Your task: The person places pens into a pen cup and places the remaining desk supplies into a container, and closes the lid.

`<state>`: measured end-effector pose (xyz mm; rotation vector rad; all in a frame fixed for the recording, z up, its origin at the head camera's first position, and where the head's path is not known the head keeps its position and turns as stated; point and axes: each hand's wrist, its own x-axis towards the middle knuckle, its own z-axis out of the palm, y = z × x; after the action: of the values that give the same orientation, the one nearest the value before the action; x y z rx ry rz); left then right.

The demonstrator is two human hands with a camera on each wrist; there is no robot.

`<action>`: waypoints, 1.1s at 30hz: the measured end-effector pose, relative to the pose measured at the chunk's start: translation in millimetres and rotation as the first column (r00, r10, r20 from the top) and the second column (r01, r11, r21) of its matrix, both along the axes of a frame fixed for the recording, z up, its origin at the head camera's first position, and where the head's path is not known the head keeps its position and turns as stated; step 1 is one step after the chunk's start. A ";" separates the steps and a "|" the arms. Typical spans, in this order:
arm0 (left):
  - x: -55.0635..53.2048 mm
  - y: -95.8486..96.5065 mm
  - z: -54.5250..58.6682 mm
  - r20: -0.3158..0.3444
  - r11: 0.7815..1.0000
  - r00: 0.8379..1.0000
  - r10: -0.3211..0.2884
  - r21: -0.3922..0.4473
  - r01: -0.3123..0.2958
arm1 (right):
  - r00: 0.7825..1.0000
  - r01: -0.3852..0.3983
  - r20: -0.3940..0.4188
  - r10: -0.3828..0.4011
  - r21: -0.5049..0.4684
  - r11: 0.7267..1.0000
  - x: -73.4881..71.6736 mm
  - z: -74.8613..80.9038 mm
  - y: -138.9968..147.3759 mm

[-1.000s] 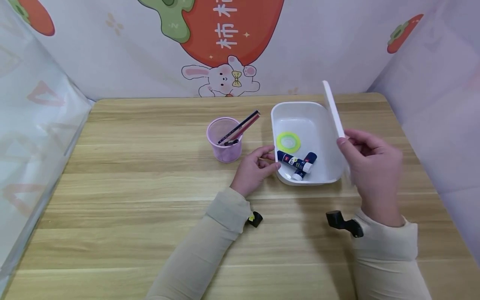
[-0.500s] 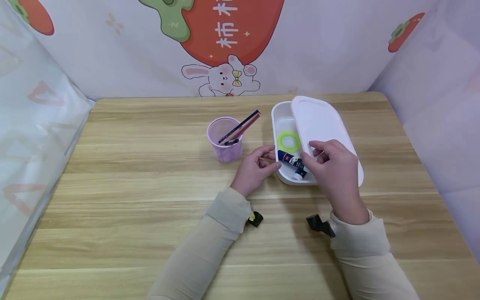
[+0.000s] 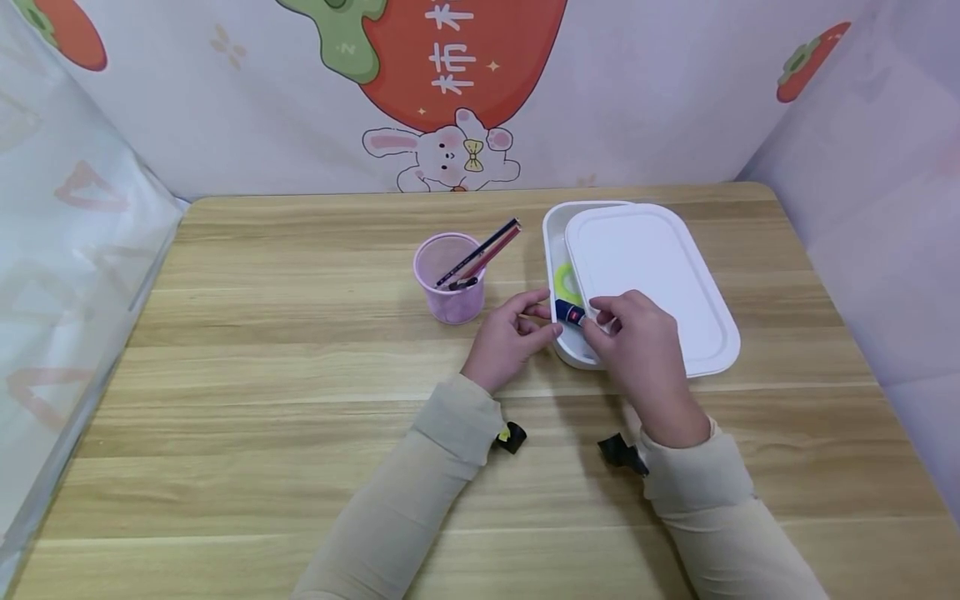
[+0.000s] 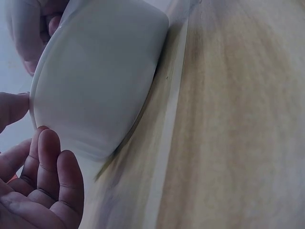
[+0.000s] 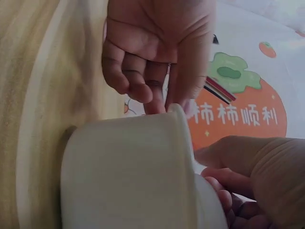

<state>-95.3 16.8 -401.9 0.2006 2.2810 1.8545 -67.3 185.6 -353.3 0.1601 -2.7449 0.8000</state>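
Observation:
On the table sits a white plastic box (image 3: 552,250) whose white lid (image 3: 656,275) lies askew over it, shifted right. A strip along the box's left side is uncovered. Through it show part of a dark blue glue stick (image 3: 567,312) and part of a yellow-green ring (image 3: 566,285). My left hand (image 3: 504,343) holds the box's left rim near the front corner, thumb and fingers at its wall (image 4: 100,81). With thumb and fingers, my right hand (image 3: 641,354) pinches the lid's left edge. The lid hides most of the box's inside.
Left of the box stands a pink cup (image 3: 453,304) with several pencils (image 3: 491,247) leaning right in it. A printed curtain (image 3: 262,108) hangs behind the wooden table (image 3: 262,333), with more curtain at both sides.
My right hand has brought the lid from nearly upright at the box's right side down and left over the box, covering most of it. The left hand has stayed at the rim.

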 end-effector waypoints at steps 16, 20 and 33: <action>20.2 3.4 52.5 -0.022 0.969 1.000 0.018 0.248 -0.012 | 0.997 0.056 -0.037 -0.068 -0.254 0.966 -9.2 16.8 64.4; 25.2 9.1 54.2 0.007 0.954 1.000 -0.019 0.299 0.016 | 0.992 0.124 0.030 -0.121 -0.337 0.933 -11.4 17.1 81.9; 30.3 25.1 40.9 0.149 0.869 0.979 -0.137 0.493 0.046 | 0.919 0.357 0.321 -0.228 -0.435 0.826 -17.7 5.0 125.1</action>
<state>-65.1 41.9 -361.0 0.1984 1.6198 2.2614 -84.9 310.7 -348.3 -0.4963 -2.5819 1.4657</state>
